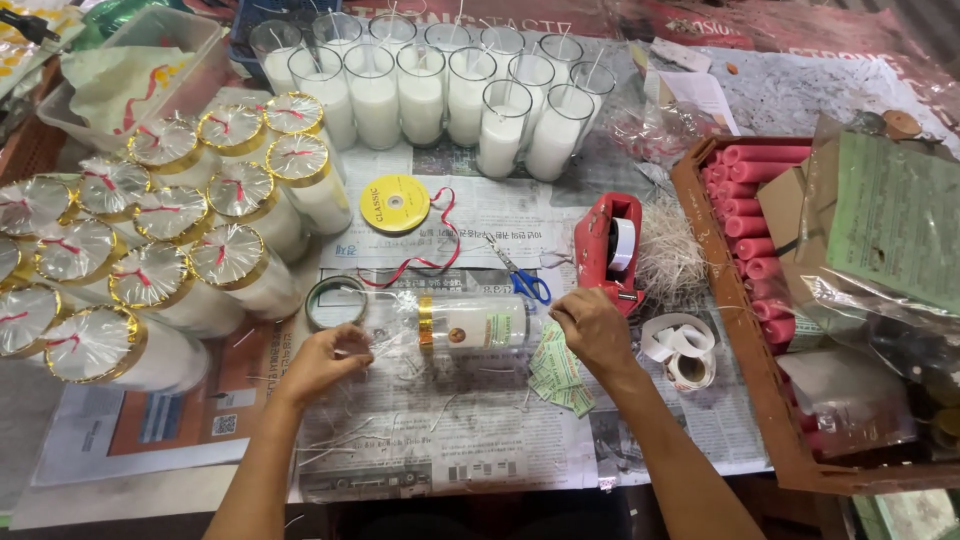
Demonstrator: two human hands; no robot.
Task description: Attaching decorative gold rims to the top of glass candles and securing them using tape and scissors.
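Head view: my left hand [325, 362] pinches clear wrap at one end of candle jar [470, 325] lying sideways mid-counter on newspaper [450, 450]. Right hand [592, 328] closed at other end; I cannot tell what fingers grip, wrap too transparent. Scissors [520, 275] just behind jar, red tape dispenser [608, 250] beside. Wrapped candles [150, 250] along left edge, partly cut off.
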